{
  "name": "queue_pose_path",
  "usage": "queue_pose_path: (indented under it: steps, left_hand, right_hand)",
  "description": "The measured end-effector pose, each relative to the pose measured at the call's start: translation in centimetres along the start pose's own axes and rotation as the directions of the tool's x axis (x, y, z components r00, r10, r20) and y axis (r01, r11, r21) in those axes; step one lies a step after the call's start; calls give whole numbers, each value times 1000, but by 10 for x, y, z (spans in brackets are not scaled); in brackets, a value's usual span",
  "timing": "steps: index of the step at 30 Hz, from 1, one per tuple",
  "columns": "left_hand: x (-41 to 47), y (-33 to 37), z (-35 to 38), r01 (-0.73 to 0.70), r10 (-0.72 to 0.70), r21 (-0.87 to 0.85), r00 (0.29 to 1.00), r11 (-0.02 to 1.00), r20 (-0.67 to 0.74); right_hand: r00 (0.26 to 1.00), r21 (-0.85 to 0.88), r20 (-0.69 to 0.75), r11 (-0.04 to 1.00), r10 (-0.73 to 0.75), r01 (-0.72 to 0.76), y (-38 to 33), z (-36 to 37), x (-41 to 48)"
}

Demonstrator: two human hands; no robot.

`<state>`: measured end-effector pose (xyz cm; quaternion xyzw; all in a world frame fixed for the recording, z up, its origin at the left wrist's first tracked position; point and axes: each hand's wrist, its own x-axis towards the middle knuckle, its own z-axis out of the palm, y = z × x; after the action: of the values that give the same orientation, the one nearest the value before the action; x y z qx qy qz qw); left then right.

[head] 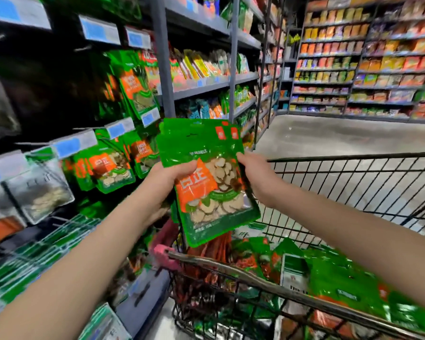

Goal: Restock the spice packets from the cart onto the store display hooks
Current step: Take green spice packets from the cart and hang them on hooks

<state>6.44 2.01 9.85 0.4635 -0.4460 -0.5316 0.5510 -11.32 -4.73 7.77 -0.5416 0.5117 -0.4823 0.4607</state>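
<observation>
I hold a fanned stack of green spice packets point(207, 177) with orange labels and sliced dried pieces showing through a clear window. My left hand point(168, 179) grips the stack from the left, thumb across the front packet. My right hand point(257, 176) pinches its right edge. The stack is upright above the near left corner of the black wire cart point(231, 271). More green and orange packets point(334, 285) lie piled inside the cart. To the left, like packets hang on display hooks point(113, 168), with another row higher up point(135, 87).
Blue price tags point(69, 146) sit at the hook ends on the left display. Grey shelving uprights point(163, 57) stand just beyond the stack. Stocked shelves point(363, 62) line the far wall, with bare grey floor point(329, 138) past the cart. The cart has a pink handle end point(163, 253).
</observation>
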Motion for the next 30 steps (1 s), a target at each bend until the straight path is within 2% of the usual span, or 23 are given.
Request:
queue_pose_path:
  steps: [4,7,9,12,14,16,19,21,25,27,30]
  left_hand:
    - [-15,6,-11,53,-56,-63,997,997,-50]
    - [-22,7,-15,100,-105,-87,993,991,-60]
    - [-22,6,-20,50,-54,-43,992,998,-114]
    - [-17,4,-38,-58,85,116,966,992,-243]
    - [-18,3,-50,-41,100,213,955,976,-278]
    - [-19,3,-59,-15,78,230,961,973,-265]
    - [-25,2,-68,-12,36,101,970,995,-239]
    - [-26,-1,-72,24,-26,-9,973,1000,-229]
    - [-21,-12,-84,33,-62,-140,977,990,-202]
    - [-16,-18,-95,8,-41,-141,972,990,-232]
    - [-6,-30,-116,10,-57,-186,968,982,-245]
  right_hand:
    - [980,-21,200,1000,14,-10,-16,10,-23]
    - [985,-45,174,999,16,-8,-20,20,-30]
    - [985,-40,171,999,19,-13,-17,29,-29]
    - [984,-17,156,996,86,-84,-13,49,-24]
    - [975,26,171,988,144,-150,-8,60,-21]
    - [971,38,175,984,166,-175,-10,68,-19]
    - [984,-31,119,991,134,-131,-18,72,-16]
    - [988,0,110,994,108,-108,-32,74,-29]
    - [976,210,206,972,65,-109,-24,83,-27]
    - [952,244,283,952,115,-187,-12,99,-18]
    - [933,256,300,925,199,-280,4,119,-1]
